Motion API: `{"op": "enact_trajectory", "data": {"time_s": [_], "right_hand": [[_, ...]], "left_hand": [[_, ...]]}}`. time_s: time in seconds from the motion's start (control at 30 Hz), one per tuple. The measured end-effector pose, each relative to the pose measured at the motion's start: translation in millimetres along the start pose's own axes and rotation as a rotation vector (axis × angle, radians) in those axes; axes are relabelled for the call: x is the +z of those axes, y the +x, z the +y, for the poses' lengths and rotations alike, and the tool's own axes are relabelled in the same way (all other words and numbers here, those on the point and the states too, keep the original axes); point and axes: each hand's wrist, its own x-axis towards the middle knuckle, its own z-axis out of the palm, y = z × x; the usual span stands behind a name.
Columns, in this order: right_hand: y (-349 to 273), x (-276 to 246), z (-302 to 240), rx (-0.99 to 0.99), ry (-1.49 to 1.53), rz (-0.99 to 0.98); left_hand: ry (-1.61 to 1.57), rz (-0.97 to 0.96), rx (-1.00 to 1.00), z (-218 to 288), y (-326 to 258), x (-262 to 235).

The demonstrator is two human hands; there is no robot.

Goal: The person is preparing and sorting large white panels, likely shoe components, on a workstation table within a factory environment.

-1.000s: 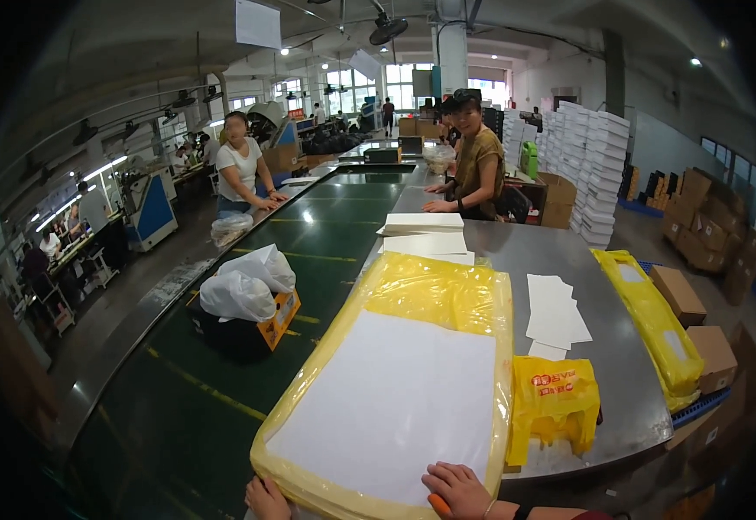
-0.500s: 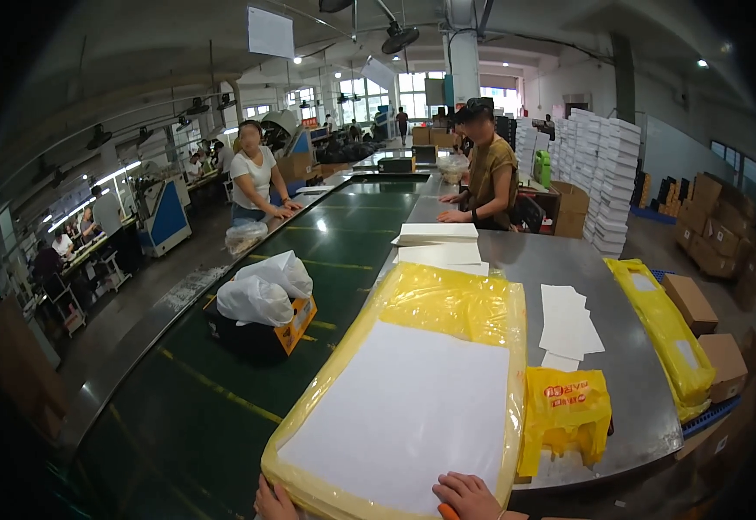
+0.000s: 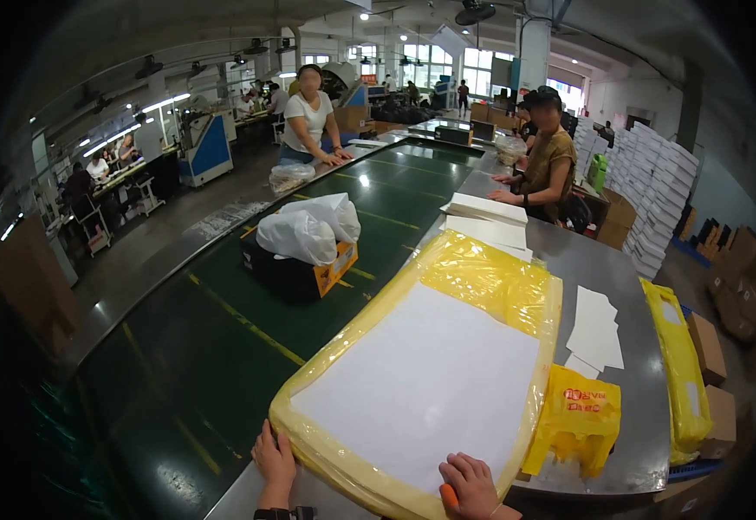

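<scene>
A large flat package (image 3: 412, 390) lies in front of me, a white sheet showing through its shiny yellow plastic wrap. My left hand (image 3: 275, 458) rests at its near left corner, fingers stretched along the side. Over the near right part of the white sheet is my right hand (image 3: 471, 484), fingers bent. A small orange object (image 3: 449, 497) sticks out under its thumb; the rest of it is hidden. Just right of the package, a yellow printed plastic bag (image 3: 579, 416) lies crumpled on the metal table (image 3: 638, 433).
White sheets (image 3: 593, 325) and a paper stack (image 3: 486, 217) lie on the table. Left runs a green conveyor belt (image 3: 170, 407), carrying a black-and-orange box (image 3: 334, 270) with white bags (image 3: 308, 230). Two people stand at the far sides. Another yellow-wrapped package (image 3: 677, 381) lies right.
My view has turned left and dipped, so the scene sits further right and more of my wrists shows. Both hands stay at about the same places on the package.
</scene>
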Motion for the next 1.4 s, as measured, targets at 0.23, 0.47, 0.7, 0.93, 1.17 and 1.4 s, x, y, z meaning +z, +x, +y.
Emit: {"op": "enact_trajectory", "data": {"time_s": [0.23,0.47,0.7,0.93,1.17,1.4], "right_hand": [[0,-4,-3,0.013,0.011,-0.017],[2,-13,-9,0.006,0.042,-0.004],[0,-16,-11,0.033,0.03,-0.093],[31,-31,16,-0.029,0.226,-0.204],[21,-25,4,-0.054,-0.088,-0.12],[24,-14,10,-0.052,-0.038,-0.157]], "left_hand": [[-0.03,-0.007,-0.011,-2,0,1],[-0.001,0.036,0.049,-10,-1,3],[-0.022,-0.035,-0.02,-2,-5,-10],[-0.053,0.004,-0.014,-8,-2,-7],[-0.05,-0.011,-0.034,-15,-4,-3],[-0.04,0.024,0.018,-22,-2,-2]]}}
